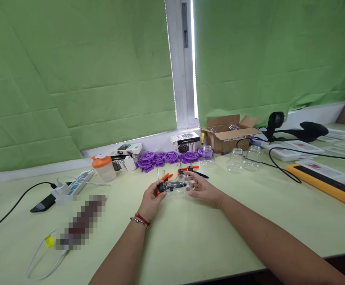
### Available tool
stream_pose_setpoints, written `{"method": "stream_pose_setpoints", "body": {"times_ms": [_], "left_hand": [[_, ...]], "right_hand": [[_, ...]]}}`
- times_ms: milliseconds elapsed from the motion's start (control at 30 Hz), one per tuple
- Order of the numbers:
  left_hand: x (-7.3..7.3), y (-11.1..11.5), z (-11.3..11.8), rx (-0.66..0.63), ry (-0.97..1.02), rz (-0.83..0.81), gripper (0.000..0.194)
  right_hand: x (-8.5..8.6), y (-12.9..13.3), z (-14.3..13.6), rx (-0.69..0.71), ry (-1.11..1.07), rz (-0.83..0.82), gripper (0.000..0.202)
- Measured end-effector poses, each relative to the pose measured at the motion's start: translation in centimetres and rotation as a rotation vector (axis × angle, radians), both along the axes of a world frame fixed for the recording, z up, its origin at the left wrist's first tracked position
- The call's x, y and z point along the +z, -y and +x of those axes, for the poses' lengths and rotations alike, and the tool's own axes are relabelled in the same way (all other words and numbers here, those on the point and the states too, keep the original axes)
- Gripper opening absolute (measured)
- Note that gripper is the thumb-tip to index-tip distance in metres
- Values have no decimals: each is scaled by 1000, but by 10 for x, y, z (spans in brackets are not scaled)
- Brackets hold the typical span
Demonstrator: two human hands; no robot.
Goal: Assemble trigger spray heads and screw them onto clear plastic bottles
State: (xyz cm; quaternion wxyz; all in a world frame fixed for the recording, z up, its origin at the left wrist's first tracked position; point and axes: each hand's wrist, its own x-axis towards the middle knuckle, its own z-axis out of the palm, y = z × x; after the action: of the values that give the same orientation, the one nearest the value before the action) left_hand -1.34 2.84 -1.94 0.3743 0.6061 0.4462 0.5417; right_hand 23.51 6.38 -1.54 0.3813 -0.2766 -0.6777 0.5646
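A clear glass vessel [178,187] with a black cap and a dark rod inside lies sideways between my hands, just above the pale green table [172,237]. My left hand [153,200] is wrapped round its black-capped end. The fingers of my right hand [203,189] hold the rounded glass end. Right behind the vessel are orange-and-black clamps [188,169], partly hidden by my hands. Purple plastic wheel-shaped parts [171,157] lie farther back in a row. Several more clear glass vessels [235,160] stand to the right of them.
At the back are an open cardboard box [228,138], small printed boxes [127,158] and an orange-lidded shaker [104,168]. A power strip [79,184] with cables lies left, beside a pixelated object [83,223]. On the right are a yellow-orange bar [323,186], black cables and white trays.
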Motion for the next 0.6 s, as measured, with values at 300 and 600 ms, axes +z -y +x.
{"method": "stream_pose_setpoints", "body": {"times_ms": [300,600], "left_hand": [[1,1,2,39,-20,-31,47],[-2,-1,-1,53,-74,9,43]], "right_hand": [[-9,-5,-3,-52,44,-74,75],[-7,-3,-4,-39,26,-123,71]]}}
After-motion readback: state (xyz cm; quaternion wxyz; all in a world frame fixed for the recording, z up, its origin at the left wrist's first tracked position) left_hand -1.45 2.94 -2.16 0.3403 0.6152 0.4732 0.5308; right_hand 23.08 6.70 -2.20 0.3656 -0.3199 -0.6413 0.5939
